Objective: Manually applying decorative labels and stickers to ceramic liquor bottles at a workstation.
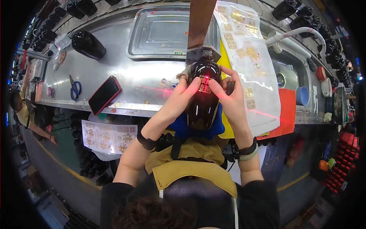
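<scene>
In the head view, a dark glossy bottle [203,101] lay lengthwise in front of the person, its base resting on a blue cushion [182,129] at the near edge of the metal bench [126,78] and its neck pointing away toward a brown upright post [199,21]. The left hand [179,95] pressed against the bottle's left side, fingers curled onto the glass; how far they wrapped round could not be made out, since the bottle hid the far side. The right hand [228,97] cupped the right side, thumb and forefinger pinching at a gold label [204,84] on the bottle's shoulder. A red laser line [160,90] crossed the bench, the label and both hands, washing out the label's pattern.

Just right of the bottle lay a clear sheet of gold stickers [248,57], partly over a yellow sheet and an orange mat [286,110]. A shallow steel tray [164,32] sat behind the bottle, its right end hidden by the post. On the left were a red-edged phone [105,94], blue-handled scissors [75,88] and a second dark bottle [88,44]. Another sticker sheet [108,137] lay below the bench edge. Rows of dark bottles along the rim were bent and blurred. A second person at the far left was cut off by the picture's edge.
</scene>
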The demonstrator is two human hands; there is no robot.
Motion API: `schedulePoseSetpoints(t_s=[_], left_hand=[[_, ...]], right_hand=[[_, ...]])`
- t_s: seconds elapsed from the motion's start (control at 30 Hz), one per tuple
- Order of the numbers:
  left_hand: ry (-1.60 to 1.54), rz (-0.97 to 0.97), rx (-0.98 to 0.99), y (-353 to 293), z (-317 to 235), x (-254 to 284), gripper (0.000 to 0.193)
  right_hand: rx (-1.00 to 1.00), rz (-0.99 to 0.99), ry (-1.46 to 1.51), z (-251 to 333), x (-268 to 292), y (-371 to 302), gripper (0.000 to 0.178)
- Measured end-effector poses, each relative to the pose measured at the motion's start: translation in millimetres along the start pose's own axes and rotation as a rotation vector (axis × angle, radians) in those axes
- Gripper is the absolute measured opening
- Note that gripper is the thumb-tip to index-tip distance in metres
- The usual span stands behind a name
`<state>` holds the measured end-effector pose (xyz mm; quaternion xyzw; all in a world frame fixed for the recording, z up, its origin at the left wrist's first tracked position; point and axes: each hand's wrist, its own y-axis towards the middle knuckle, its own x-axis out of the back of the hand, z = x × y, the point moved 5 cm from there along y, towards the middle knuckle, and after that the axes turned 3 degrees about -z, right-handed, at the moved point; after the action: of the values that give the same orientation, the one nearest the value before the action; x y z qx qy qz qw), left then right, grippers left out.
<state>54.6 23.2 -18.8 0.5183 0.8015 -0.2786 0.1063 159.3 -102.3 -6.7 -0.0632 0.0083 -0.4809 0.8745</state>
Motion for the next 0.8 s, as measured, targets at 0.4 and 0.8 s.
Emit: schedulePoseSetpoints(t_s=[0.4, 0.8], left_hand=[[-0.032, -0.031, -0.209, 1.3, -6.1, 1.3, 0.067], [0.051, -0.010, -0.259, -4.9, -9.6, 0.8, 0.075]], right_hand=[[-0.066, 0.094, 0.073, -1.4, 0.2, 0.8, 0.064], [-0.052, 0.102, 0.035, 2.5, 0.1, -4.6, 0.068]])
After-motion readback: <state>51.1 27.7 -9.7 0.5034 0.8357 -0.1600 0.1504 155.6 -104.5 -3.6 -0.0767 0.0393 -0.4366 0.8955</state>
